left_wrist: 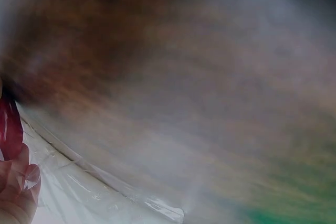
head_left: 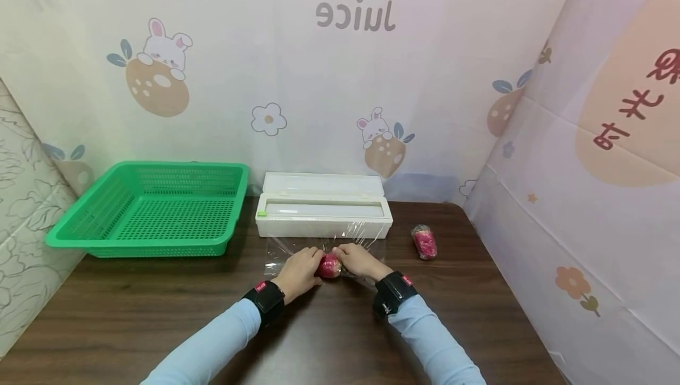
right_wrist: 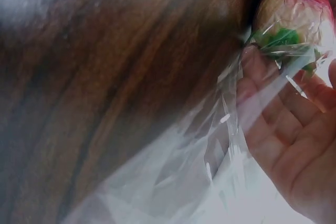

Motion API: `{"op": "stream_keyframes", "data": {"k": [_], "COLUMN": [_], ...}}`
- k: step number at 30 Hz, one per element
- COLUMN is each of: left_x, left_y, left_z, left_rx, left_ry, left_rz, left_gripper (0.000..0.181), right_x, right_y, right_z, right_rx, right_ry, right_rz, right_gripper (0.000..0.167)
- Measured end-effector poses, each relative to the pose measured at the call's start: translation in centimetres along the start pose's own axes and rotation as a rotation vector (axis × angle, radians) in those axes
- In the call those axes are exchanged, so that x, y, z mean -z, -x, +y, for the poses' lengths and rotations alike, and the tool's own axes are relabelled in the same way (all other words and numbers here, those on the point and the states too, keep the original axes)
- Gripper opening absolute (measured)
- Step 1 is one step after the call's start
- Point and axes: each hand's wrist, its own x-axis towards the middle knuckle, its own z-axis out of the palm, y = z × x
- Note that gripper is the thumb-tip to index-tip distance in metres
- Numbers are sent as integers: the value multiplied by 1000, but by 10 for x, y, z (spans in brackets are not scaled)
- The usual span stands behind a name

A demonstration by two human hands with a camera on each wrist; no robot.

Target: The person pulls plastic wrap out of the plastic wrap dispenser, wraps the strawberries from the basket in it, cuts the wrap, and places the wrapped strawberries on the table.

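Observation:
A small red-and-cream vegetable [head_left: 330,266] with a green tip, radish-like, lies wrapped in clear cling film [head_left: 275,260] on the table in front of a white film dispenser [head_left: 324,227]. My left hand [head_left: 298,273] holds its left side with curled fingers. At the other end, my right hand [head_left: 361,260] pinches the film close against the vegetable. In the right wrist view the green-tipped end [right_wrist: 286,36] shows, with film stretched over the fingers [right_wrist: 273,114]. The left wrist view is mostly blurred, with only red skin [left_wrist: 9,129] and some fingers at its left edge.
A green plastic basket [head_left: 234,214] stands at the back left. To the right of the dispenser lies another red piece [head_left: 424,242] wrapped in film. The dispenser's lid [head_left: 323,183] is raised, and film stretches from its front toward the hands. A printed cloth hangs behind the table.

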Motion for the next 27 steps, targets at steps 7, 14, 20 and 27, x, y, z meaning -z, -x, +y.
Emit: {"op": "stream_keyframes", "data": {"k": [7,14,20,27], "left_x": [2,3,3,5], "left_y": [-3,-3,-2,-1], "left_z": [-1,-1,-2,-2], "left_rx": [-33,-55,-51,-27], "left_ry": [-34,-51,-35,34], "left_rz": [8,6,39,8], "left_gripper": [45,42,38,36], "right_x": [4,3,-3,-8], "right_y": [1,8,16,19], "right_z": [3,-10,-26,-23], "right_rx": [-17,-4,229,212], "right_ry": [-135,66,258,285], "right_rz": [6,269,199,75], "right_gripper": [28,18,20,51]}}
